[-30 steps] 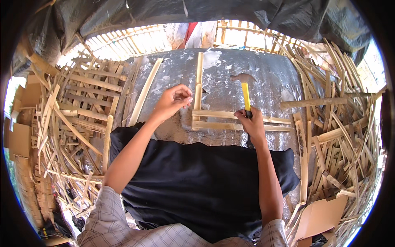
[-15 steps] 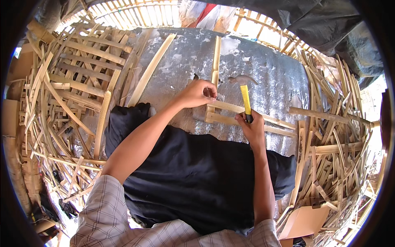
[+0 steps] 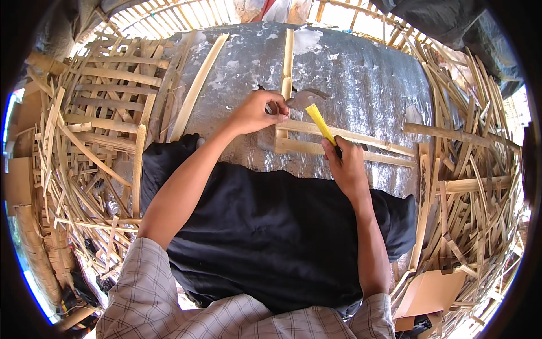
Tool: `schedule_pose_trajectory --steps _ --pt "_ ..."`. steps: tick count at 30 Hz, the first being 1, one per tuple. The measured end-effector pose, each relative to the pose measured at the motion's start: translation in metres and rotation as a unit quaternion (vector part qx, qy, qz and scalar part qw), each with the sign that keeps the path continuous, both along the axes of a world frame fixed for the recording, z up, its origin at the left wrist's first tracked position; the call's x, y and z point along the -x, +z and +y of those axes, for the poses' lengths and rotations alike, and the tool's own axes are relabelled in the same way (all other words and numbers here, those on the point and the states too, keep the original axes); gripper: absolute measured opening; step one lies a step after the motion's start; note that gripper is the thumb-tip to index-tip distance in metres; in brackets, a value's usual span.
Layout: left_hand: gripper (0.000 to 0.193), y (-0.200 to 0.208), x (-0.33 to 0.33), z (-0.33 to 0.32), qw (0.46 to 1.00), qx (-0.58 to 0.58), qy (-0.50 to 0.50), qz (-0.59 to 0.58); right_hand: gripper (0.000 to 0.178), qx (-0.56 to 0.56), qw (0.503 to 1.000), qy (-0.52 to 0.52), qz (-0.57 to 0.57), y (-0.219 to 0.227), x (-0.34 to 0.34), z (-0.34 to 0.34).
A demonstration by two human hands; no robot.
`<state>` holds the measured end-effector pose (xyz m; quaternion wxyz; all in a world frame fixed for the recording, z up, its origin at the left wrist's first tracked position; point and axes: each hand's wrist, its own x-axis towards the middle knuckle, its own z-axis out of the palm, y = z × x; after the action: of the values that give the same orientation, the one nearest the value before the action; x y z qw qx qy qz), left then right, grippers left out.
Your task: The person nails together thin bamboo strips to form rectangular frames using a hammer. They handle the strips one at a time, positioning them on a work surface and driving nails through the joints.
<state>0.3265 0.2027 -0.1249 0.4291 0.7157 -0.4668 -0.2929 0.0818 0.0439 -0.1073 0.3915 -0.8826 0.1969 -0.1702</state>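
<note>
Here, right hand [image 3: 346, 165] gripping yellow-and-black hammer [image 3: 319, 120], grey curved head [image 3: 305, 98], left hand [image 3: 255, 115] curled, hold unclear

Right fingers [image 3: 345, 148] grip a hammer [image 3: 319, 120] over wooden strips [image 3: 304, 147].

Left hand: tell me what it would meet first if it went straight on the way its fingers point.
Probably the claw hammer's metal head, just to the right of the left hand in the picture. Depth is unclear here, so the hand might instead pass under it.
</note>
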Motion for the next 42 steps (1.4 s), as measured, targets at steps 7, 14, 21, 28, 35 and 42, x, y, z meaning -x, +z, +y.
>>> schedule_pose_trajectory --steps 7,14,21,28,35,42 --pt "0.013 0.002 0.001 0.000 1.000 0.005 0.007 0.022 0.038 0.005 1.000 -0.017 0.016 0.020 0.001 0.000" --pt "0.012 0.003 0.002 0.003 1.000 0.016 0.009 0.016 0.034 0.031 0.999 -0.012 0.012 0.020 0.003 0.000" --pt "0.011 0.005 0.006 0.003 0.999 0.029 -0.002 0.013 0.033 0.026 0.999 -0.010 0.023 0.021 0.005 0.002" --pt "0.011 0.006 0.005 0.004 0.999 0.031 -0.012 0.000 0.036 0.052 0.998 -0.019 0.033 0.029 0.005 0.007" --pt "0.016 0.006 0.008 0.005 0.999 0.023 0.019 0.015 0.032 0.108 0.993 0.005 0.043 0.033 0.009 0.010" --pt "0.018 0.003 0.004 0.006 0.999 0.031 0.006 0.039 0.031 0.055 0.997 0.007 0.045 0.041 0.010 0.010"
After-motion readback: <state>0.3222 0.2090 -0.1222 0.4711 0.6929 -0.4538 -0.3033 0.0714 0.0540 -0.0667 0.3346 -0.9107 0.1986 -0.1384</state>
